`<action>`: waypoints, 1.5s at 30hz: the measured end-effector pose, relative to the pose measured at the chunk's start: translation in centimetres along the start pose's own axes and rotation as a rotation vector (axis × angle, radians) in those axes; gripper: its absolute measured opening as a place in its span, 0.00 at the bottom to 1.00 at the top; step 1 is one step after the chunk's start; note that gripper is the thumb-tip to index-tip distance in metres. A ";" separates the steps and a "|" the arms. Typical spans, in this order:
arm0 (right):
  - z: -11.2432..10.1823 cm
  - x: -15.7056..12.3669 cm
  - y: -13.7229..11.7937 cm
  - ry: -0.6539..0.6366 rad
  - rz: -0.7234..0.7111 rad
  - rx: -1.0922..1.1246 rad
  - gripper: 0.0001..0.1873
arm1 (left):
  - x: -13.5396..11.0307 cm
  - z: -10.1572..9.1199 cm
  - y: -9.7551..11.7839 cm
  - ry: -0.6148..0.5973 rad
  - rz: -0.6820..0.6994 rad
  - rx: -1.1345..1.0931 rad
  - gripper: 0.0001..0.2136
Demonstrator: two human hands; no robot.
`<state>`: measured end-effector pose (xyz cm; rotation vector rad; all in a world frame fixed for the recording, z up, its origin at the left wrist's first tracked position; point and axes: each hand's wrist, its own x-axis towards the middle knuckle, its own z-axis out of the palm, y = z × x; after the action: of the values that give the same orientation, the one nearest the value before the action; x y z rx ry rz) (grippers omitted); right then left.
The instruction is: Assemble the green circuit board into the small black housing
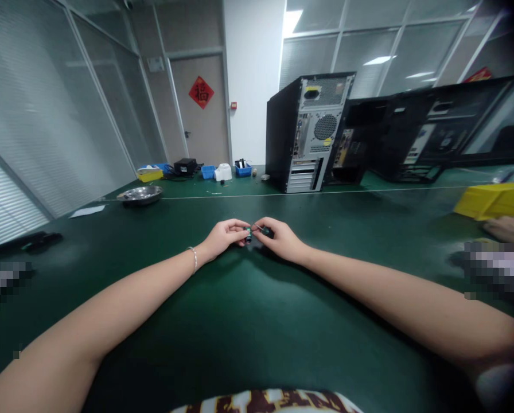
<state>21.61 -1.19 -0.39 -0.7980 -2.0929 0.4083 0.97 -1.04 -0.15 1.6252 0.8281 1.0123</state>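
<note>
My left hand [228, 236], with a bracelet at its wrist, is closed in a pinch at the middle of the green table. Between its fingertips is a small green and black part [248, 234], too small to tell its kind. Facing it, my right hand [278, 237] is closed on a thin metal-shafted tool [266, 232] with a dark end partly hidden in the palm. The tool's thin tip reaches toward the small part; whether they touch I cannot tell.
A black computer tower [311, 135] stands ahead on the green table [222, 338]. A metal bowl [141, 195] and blue bins [242, 169] lie farther back. At the right are a yellow bin [493, 201] and another person's hand [510, 228].
</note>
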 end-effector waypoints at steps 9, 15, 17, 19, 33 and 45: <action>0.1 -0.1 -0.3 -0.059 0.027 -0.077 0.07 | -0.2 0.3 -0.1 0.044 0.058 0.049 0.11; 0.0 -0.2 -0.3 -0.066 0.075 -0.112 0.10 | -0.3 0.4 0.3 0.057 0.099 0.125 0.11; -0.1 -0.2 -0.3 -0.071 0.082 -0.111 0.10 | -0.3 0.3 0.2 0.052 0.101 0.135 0.11; -0.1 -0.2 -0.4 -0.080 0.084 -0.111 0.09 | -0.2 0.2 0.0 0.046 0.103 0.139 0.11; 0.1 -0.2 -0.8 -0.119 0.095 -0.160 0.12 | -0.2 0.4 -0.2 0.018 0.073 0.186 0.12; 0.0 -0.1 -0.9 -0.144 0.087 -0.140 0.11 | -0.3 0.7 -0.1 0.021 0.067 0.216 0.09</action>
<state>21.27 -1.92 0.03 -0.9698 -2.2451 0.3782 1.47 -1.61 -0.37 1.8379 0.9287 1.0157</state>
